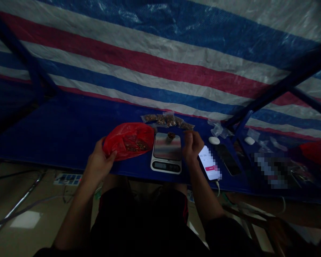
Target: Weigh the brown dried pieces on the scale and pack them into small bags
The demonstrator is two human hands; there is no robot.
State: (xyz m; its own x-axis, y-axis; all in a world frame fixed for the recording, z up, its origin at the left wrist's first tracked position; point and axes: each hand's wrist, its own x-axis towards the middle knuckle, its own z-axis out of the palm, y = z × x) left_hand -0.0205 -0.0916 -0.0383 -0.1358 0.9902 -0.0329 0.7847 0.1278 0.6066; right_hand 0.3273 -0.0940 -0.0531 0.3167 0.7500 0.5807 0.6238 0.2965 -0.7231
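My left hand grips the near-left edge of a red plastic bag, its thumb over the rim. The bag gapes toward the right, and small brownish metallic-looking pieces lie inside. Right of it stands a white digital kitchen scale with a lit display. A small round container with brownish contents sits on the scale's plate. My right hand hovers at the scale's right edge, fingers curled together; anything between them is too dark to make out. Several clear zip bags of similar pieces lie behind the scale.
A lit phone with a cable, a dark phone and a white earbud case lie right on the blue table. Clear bags lie farther back. Blue frame bars and a striped tarp stand behind.
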